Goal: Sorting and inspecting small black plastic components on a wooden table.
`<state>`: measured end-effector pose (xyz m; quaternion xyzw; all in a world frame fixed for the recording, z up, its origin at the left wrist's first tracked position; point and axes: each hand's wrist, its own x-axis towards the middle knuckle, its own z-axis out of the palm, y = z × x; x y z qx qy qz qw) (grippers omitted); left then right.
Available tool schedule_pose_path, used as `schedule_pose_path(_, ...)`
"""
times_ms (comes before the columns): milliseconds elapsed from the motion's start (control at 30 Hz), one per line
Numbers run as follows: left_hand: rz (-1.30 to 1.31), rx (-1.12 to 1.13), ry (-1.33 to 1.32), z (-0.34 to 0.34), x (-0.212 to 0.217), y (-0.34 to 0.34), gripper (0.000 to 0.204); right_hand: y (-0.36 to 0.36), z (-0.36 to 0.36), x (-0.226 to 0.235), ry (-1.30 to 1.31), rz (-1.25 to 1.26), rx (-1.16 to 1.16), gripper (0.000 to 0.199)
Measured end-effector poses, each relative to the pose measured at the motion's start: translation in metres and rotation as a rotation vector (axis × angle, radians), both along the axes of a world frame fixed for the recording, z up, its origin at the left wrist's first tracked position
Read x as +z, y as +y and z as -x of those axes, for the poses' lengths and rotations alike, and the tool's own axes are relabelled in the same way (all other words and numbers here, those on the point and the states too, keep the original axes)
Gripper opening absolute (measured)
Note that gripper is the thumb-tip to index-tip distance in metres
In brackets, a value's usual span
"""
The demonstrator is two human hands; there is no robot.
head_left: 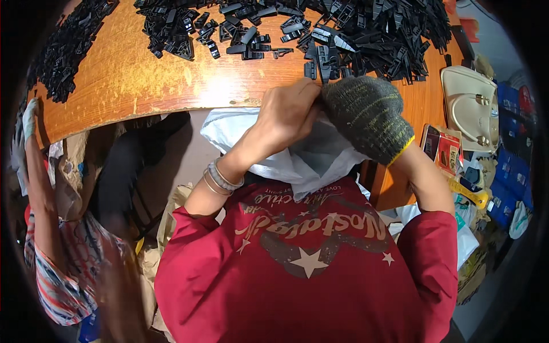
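Plastic parts (320, 26) crowd table (131, 74) — white bag (297, 160) under both hands.

Both forearms rise from red sleeves at the near edge and converge at centre frame. The left hand (289, 111) is bare, wrist ringed with bangles, its fingers curled inward and pinched at the tips. The right hand (366, 114) wears a dark knitted glove with a yellow cuff, fisted, knuckles up. The two hands touch at the fingertips, elbows spread wide apart.
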<state>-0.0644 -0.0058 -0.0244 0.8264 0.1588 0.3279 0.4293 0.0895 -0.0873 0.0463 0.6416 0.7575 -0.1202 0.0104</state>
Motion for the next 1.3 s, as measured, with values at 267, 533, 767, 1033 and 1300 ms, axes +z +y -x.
schedule_pose_path(267,-0.09,-0.026,0.138,0.002,0.009,0.0,0.013,-0.003,0.005,0.006,-0.196,-0.289,0.044,0.016)
schedule_pose_path(533,0.07,0.009,0.092,0.017,0.017,-0.01,0.017,-0.054,-0.011,-0.004,0.179,-0.516,0.029,0.029)
schedule_pose_path(767,1.261,-0.339,-0.221,0.023,0.022,-0.015,0.024,-0.076,-0.003,0.004,0.742,-0.196,-0.35,0.03)
schedule_pose_path(1033,1.215,-0.073,-0.111,0.011,0.029,-0.037,0.021,-0.08,0.005,-0.017,1.356,-0.019,-0.585,0.028)
schedule_pose_path(1300,0.48,0.1,0.145,0.009,0.025,-0.031,0.029,-0.083,0.011,-0.015,1.387,-0.058,-0.636,0.027)
